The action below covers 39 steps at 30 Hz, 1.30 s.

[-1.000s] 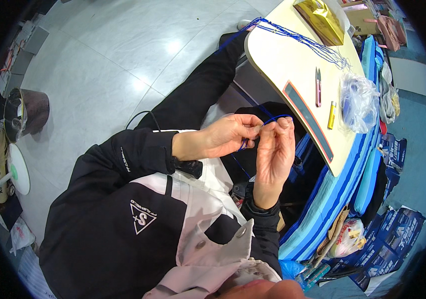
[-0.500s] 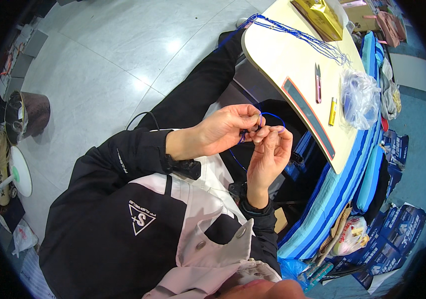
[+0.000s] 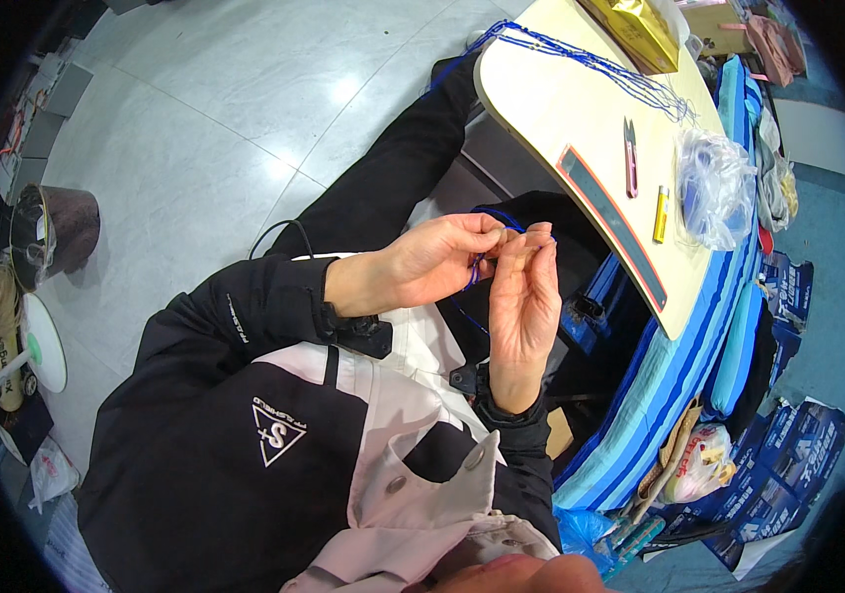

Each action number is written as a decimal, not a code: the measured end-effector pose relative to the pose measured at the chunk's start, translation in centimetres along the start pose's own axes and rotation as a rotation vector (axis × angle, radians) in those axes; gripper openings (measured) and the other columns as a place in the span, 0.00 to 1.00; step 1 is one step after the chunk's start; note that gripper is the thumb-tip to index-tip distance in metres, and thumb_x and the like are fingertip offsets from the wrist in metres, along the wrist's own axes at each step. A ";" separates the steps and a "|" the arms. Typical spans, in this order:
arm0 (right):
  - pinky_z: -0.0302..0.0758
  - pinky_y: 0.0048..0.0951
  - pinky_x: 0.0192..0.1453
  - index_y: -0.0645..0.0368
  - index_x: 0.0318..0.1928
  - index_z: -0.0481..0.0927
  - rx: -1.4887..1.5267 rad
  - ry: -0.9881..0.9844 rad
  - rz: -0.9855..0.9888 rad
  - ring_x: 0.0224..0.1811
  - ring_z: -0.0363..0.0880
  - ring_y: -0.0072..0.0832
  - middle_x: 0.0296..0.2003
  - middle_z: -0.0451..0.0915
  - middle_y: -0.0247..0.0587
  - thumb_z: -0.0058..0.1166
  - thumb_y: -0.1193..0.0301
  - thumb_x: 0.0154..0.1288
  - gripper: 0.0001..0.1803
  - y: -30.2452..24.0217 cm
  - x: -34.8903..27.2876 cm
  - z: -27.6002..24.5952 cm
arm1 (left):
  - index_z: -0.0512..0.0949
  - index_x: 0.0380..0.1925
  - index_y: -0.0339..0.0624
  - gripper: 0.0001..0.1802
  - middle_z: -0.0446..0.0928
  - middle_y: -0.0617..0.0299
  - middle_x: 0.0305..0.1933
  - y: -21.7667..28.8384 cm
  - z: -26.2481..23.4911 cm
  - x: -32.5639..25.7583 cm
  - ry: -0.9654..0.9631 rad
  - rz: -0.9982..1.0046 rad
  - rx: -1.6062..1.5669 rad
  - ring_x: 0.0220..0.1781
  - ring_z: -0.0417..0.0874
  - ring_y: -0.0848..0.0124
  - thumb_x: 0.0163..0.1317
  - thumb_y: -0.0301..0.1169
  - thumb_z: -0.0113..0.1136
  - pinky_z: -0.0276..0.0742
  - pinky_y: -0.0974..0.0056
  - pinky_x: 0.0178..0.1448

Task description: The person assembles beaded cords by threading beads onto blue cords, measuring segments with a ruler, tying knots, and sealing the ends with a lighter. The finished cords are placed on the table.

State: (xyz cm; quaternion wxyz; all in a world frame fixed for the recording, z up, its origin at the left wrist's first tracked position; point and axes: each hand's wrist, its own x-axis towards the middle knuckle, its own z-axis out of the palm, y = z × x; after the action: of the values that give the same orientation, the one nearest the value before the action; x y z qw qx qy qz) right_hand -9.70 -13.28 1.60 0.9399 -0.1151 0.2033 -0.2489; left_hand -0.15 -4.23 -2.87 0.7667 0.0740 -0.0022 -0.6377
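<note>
A thin blue cord runs between my two hands above my lap. My left hand pinches it between thumb and fingertips, and a knotted part of the cord hangs just below those fingers. Close beside, with the fingertips almost touching the left ones, my right hand is turned palm toward me. Its thumb and fingers are pressed together on the cord, a bit of blue showing at the tips. The exact grip and the cord's ends are partly hidden by the fingers.
On the cream table lie a bundle of blue cords, pink-handled thread snips, a yellow tube-like stick, a dark orange-edged strip, a clear plastic bag and a gold box. A brown bin stands left.
The open loop of cord above my fingers has drawn in and lies flatter. My right hand has turned and straightened its fingers, rising slightly. My left hand has barely shifted.
</note>
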 end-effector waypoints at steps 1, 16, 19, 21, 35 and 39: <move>0.71 0.33 0.62 0.60 0.43 0.72 -0.029 -0.011 -0.032 0.50 0.75 0.28 0.48 0.75 0.43 0.44 0.76 0.68 0.05 0.1 0.0 -0.2 | 0.73 0.39 0.42 0.07 0.73 0.65 0.42 -0.1 0.0 0.0 0.006 0.012 -0.008 0.44 0.70 0.75 0.66 0.30 0.49 0.63 0.69 0.50; 0.77 0.29 0.50 0.60 0.38 0.67 -0.722 -0.059 -0.344 0.40 0.79 0.28 0.39 0.78 0.46 0.45 0.73 0.69 0.04 1.4 -0.3 -0.6 | 0.73 0.42 0.39 0.08 0.73 0.61 0.47 0.1 0.2 -0.1 0.015 0.095 0.021 0.49 0.71 0.74 0.65 0.28 0.50 0.64 0.68 0.57; 0.77 0.28 0.49 0.61 0.38 0.67 -0.791 -0.144 -0.296 0.40 0.79 0.28 0.38 0.78 0.46 0.45 0.74 0.69 0.04 1.3 -0.3 -0.5 | 0.73 0.39 0.38 0.07 0.73 0.61 0.43 0.3 0.2 -0.1 0.032 0.112 0.039 0.46 0.71 0.75 0.64 0.28 0.51 0.64 0.70 0.54; 0.76 0.28 0.49 0.62 0.38 0.67 -0.817 -0.139 -0.274 0.40 0.79 0.28 0.38 0.78 0.47 0.45 0.74 0.69 0.04 0.8 -0.3 -0.3 | 0.74 0.36 0.37 0.06 0.74 0.62 0.39 0.5 0.2 -0.1 0.060 0.138 0.064 0.42 0.70 0.77 0.64 0.29 0.53 0.64 0.73 0.47; 0.67 0.24 0.26 0.63 0.35 0.78 -2.142 -0.651 -0.631 0.22 0.69 0.25 0.23 0.69 0.38 0.56 0.83 0.53 0.08 -3.6 0.9 1.9 | 0.76 0.35 0.35 0.07 0.75 0.61 0.37 1.5 0.4 -1.5 0.056 -0.178 0.408 0.38 0.72 0.77 0.60 0.28 0.55 0.65 0.73 0.44; 0.61 0.18 0.25 0.66 0.31 0.75 -1.904 -0.448 -0.338 0.21 0.64 0.19 0.24 0.68 0.35 0.56 0.83 0.53 0.05 -4.4 0.1 1.4 | 0.77 0.35 0.35 0.07 0.76 0.61 0.36 2.0 0.3 -1.4 0.077 -0.136 0.438 0.37 0.73 0.77 0.60 0.28 0.55 0.66 0.73 0.44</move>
State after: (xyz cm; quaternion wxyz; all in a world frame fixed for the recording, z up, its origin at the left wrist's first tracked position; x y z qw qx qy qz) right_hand -10.88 -16.93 4.23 0.4241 -0.8940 0.1170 -0.0851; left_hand 1.54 -2.53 -2.17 0.6871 0.2630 -0.1063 -0.6689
